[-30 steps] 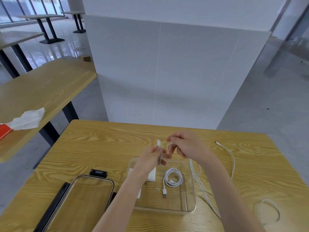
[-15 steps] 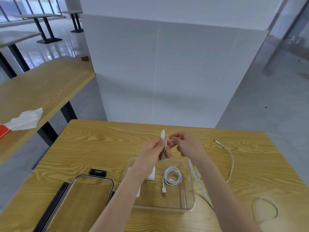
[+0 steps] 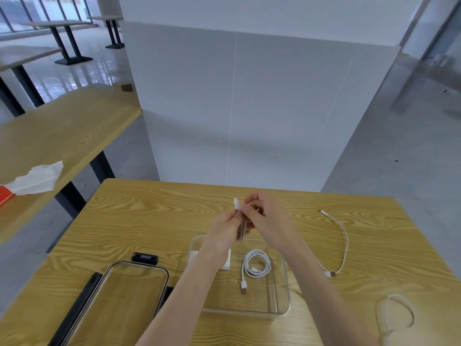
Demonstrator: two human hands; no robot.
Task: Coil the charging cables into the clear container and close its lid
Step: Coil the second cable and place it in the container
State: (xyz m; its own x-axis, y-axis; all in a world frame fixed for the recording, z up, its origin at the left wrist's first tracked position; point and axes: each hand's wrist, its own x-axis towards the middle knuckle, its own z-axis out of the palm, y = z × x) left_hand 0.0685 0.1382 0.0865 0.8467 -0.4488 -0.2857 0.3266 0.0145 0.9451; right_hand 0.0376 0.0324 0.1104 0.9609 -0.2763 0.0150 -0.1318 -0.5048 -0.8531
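A clear container (image 3: 284, 293) sits open on the wooden table. Inside lie a coiled white cable (image 3: 257, 267) with its USB plug pointing toward me, and a white charger block (image 3: 225, 260) partly behind my left wrist. Above the container's far edge, my left hand (image 3: 224, 227) grips a small bundle of white cable (image 3: 240, 228), its plug sticking up. My right hand (image 3: 268, 217) pinches the same cable beside the plug. The container's clear lid (image 3: 129, 295), with black clips, lies to the left.
Another white cable (image 3: 345, 243) lies loose on the table to the right, its plug near my right forearm. A thin pale loop (image 3: 396, 313) rests at the table's right front corner. A white partition stands behind the table. A side table on the left carries a tissue (image 3: 37, 177).
Both hands have drawn together and risen slightly above the container. The cable plug now points up between them, and more cable is gathered in my left hand. The loose stretch beside my right arm has shortened.
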